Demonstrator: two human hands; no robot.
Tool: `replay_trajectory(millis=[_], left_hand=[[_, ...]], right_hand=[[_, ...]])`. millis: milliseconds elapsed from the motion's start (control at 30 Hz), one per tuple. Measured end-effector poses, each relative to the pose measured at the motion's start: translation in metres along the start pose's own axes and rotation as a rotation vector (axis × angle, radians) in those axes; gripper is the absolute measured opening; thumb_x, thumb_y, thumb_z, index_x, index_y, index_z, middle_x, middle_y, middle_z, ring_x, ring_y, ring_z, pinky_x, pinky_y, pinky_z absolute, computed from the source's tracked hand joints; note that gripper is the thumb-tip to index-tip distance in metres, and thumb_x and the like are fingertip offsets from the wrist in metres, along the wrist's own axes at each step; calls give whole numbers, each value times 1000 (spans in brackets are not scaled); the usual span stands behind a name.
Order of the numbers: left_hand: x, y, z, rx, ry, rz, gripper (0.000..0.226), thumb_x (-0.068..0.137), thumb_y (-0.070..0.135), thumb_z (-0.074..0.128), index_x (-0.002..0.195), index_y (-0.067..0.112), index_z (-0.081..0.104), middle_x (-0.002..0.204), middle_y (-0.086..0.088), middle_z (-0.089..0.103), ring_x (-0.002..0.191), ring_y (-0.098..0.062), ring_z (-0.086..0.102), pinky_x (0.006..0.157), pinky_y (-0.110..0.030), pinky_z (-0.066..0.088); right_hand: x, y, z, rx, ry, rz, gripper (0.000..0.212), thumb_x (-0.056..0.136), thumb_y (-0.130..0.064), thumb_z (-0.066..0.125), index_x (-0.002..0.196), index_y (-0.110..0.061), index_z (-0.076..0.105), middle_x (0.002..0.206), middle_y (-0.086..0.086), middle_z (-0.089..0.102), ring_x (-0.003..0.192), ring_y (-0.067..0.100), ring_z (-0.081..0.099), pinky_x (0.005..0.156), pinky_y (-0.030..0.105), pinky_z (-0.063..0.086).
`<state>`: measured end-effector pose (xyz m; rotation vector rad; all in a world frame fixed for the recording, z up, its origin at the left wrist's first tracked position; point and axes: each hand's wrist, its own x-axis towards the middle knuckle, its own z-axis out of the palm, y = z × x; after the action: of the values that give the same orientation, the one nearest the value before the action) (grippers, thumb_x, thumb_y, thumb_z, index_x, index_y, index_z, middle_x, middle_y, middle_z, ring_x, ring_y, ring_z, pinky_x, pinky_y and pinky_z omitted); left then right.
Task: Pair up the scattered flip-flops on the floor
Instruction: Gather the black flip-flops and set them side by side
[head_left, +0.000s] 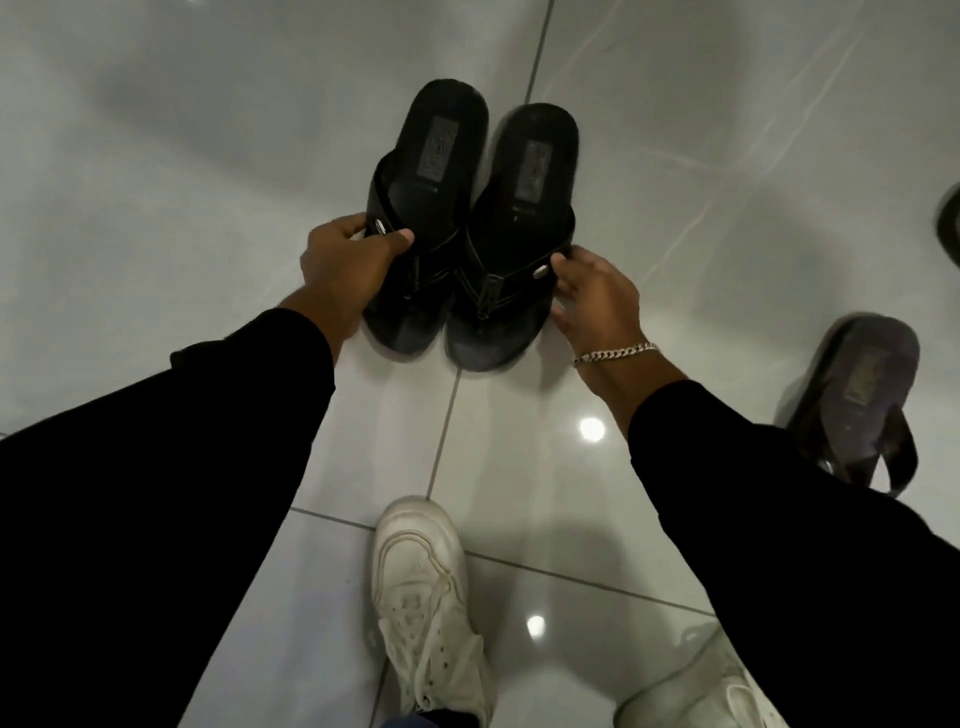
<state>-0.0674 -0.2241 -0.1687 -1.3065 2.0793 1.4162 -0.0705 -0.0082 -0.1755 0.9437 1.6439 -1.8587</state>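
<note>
Glossy pale-grey floor tiles (519, 467), faintly veined like marble and divided by thin grey grout lines, fill the view, and two round ceiling lights are reflected in them. Nearest the camera, two white lace-up sneakers are seen: the left sneaker (428, 613), creased and scuffed with a thick sole, and the right sneaker (701, 686), partly cut off by the lower edge. Both forearms are covered by black sleeves.

Farther out, two black flip-flops are stood side by side, touching along their inner edges, toes toward the camera and rounded heels away. The left flip-flop (436, 171) is gripped by the left hand (343, 265), whose thumb and fingers are closed around its outer strap beside a small oval metal stud. The right flip-flop (524, 218) is met by the right hand (592, 296); its fingertips are pressed against the outer strap and sole edge, the fingers spread rather than wrapped. A silver chain bracelet (615, 353) is worn on the right wrist. A grey rectangular label is set into each matte footbed; its writing cannot be read.

At the right, well apart from the pair, a third flip-flop (862, 395) with a greyish footbed and dark straps lies blurred. At the right edge, a dark object (950, 218) is only partly visible.
</note>
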Motion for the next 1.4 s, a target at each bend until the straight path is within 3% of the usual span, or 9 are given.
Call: replay_trajectory(millis=[233,400,667,767,867,1033,1133,1267,1400], left_hand=[[28,22,-30,-37,-63,-2,27,80,34,73,104,22,72,103,0,73,83,-14,69,74,-33,54],[32,27,-43,-5,-186,-44,25,84,36,69,104,21,68,104,0,69,91,-17,64,78,-34,52],[42,32,-44,-47,-10,17,33,80,30,76,105,11,68,105,-4,70,85,-15,68,74,-36,57],[46,29,-42,-36,54,45,31,77,31,79,98,11,69,104,-3,70,90,-18,69,89,-39,57],[49,26,-42,-40,102,53,28,74,32,80,91,13,70,101,-2,70,94,-20,69,93,-37,56],[44,23,-36,24,108,135,18,80,30,74,81,13,69,83,1,68,83,-18,68,90,-31,54],[27,23,-24,156,275,199,50,82,26,67,128,10,56,131,-10,59,121,-24,56,100,-24,42],[-19,30,11,206,381,471,43,79,10,56,122,4,57,128,-16,58,119,-26,55,98,-16,35],[-72,43,69,157,289,506,37,80,8,56,116,6,62,120,-16,63,113,-27,58,102,-26,41]], right_hand=[[22,-25,38,101,-52,44,37,83,0,50,61,-18,73,64,-2,71,69,14,65,71,27,52],[21,-34,46,118,-42,71,25,86,-4,50,102,-13,67,101,8,68,101,23,63,106,40,46],[3,-32,61,227,6,131,45,81,5,41,124,12,48,139,38,34,132,48,27,113,55,21],[1,-29,60,295,21,129,43,80,5,39,121,12,53,109,37,59,77,41,61,113,55,24],[6,-24,61,377,-17,88,37,82,8,36,111,8,58,132,34,53,52,13,48,113,50,32],[9,-23,58,300,-42,111,48,81,12,31,120,5,57,138,29,48,128,42,49,113,50,32],[2,-29,49,221,-33,83,46,76,14,32,108,0,63,141,32,42,108,48,61,112,56,28],[-10,-39,10,166,14,48,36,80,11,40,109,10,62,137,35,43,129,50,34,110,61,25],[-22,-43,-63,34,39,-35,32,87,7,42,108,3,66,117,32,63,111,46,60,86,33,48]])
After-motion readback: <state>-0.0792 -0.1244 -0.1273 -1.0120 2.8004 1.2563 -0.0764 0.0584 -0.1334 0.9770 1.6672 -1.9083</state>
